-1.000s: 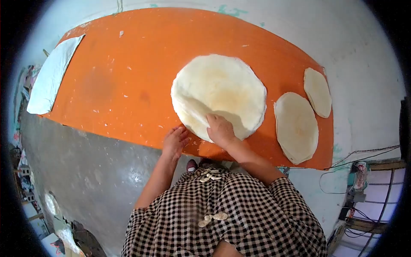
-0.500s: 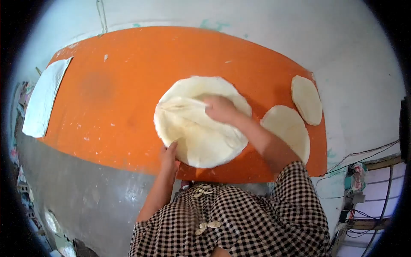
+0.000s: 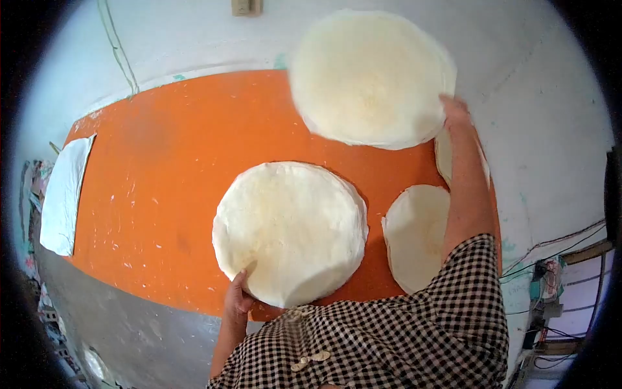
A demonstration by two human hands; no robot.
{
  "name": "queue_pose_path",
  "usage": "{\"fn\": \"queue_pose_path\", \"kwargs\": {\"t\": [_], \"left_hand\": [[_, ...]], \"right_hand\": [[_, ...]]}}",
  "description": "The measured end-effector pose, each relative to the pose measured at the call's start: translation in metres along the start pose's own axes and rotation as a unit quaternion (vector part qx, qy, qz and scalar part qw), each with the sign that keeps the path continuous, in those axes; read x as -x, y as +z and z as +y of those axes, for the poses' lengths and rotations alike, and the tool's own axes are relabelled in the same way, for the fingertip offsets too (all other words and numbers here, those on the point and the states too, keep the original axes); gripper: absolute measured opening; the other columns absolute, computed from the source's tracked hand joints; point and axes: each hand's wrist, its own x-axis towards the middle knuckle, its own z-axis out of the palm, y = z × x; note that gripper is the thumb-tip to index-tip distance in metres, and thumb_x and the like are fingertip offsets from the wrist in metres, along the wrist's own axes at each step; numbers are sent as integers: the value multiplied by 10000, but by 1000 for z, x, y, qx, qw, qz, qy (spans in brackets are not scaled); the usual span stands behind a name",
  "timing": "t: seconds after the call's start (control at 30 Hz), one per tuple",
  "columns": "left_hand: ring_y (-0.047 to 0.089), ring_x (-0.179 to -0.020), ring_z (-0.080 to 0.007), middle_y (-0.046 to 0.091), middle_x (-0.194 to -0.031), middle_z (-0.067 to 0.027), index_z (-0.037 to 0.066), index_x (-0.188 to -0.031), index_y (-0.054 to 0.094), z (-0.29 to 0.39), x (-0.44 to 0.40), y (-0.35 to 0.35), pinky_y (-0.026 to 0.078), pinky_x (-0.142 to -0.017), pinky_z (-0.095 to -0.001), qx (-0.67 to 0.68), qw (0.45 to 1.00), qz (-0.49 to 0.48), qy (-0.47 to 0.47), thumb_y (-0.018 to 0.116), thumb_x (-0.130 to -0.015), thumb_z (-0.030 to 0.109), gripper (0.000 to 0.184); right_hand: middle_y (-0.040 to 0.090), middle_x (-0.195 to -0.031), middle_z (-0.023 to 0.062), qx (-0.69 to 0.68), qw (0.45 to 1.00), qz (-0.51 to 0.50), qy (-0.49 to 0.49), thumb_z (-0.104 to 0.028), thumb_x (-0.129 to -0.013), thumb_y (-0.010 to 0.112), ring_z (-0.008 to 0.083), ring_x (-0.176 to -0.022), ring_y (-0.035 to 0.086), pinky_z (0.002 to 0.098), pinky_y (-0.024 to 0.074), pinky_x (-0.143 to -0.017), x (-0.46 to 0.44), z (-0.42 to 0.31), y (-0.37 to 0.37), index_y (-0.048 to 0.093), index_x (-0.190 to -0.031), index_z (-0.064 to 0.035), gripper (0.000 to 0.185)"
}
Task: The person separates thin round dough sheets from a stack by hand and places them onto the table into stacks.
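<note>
My right hand, slightly blurred, grips the right edge of a large round flatbread sheet, which is spread out in the air over the far side of the orange table. At the near edge, my left hand has its thumb on top of the lower left rim of a thick round stack of sheets, its fingers at the side and partly hidden. To the right lies another pale stack, partly behind my right arm. A further stack is mostly covered by the arm and the raised sheet.
A folded white cloth lies at the table's left end. A pale wall runs behind the table. Cables hang at the right. Grey floor shows at the lower left.
My right hand has lifted one sheet off the middle stack and carried it up and to the right. My left hand stays at the stack's near left rim. The view has shifted upward.
</note>
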Motion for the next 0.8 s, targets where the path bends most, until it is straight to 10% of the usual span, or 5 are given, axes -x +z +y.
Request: {"fn": "queue_pose_path", "kwargs": {"t": [0.13, 0.23, 0.8], "left_hand": [[464, -1086, -271, 475, -1194, -125, 2, -1225, 389, 2, -4, 10, 364, -948, -387, 21, 997, 71, -20, 505, -847, 228, 456], [476, -1062, -267, 496, -1155, -122, 10, -1209, 399, 4, 0, 23, 377, -931, -389, 42, 994, 101, -23, 532, -827, 201, 447], [508, -1010, -265, 521, -1093, -140, -19, -1215, 371, 196, 15, -104, 429, -875, -388, -91, 983, 109, 114, 593, -758, 133, 531]], "right_hand": [[530, -1107, 200, 220, 960, -48, -166, -200, -776, 593, 320, -1009, 512, 390, 397, -868, 87, 141, 19, 467, -1132, 40, 447], [512, -1139, 204, 206, 944, -259, 22, -262, -808, 556, 317, -1055, 488, 379, 379, -896, 207, 150, 49, 493, -1143, -8, 426], [570, -989, 198, 151, 970, -189, 6, -246, -793, 566, 335, -922, 546, 406, 426, -798, 396, 120, 252, 510, -1068, -9, 367]]}}
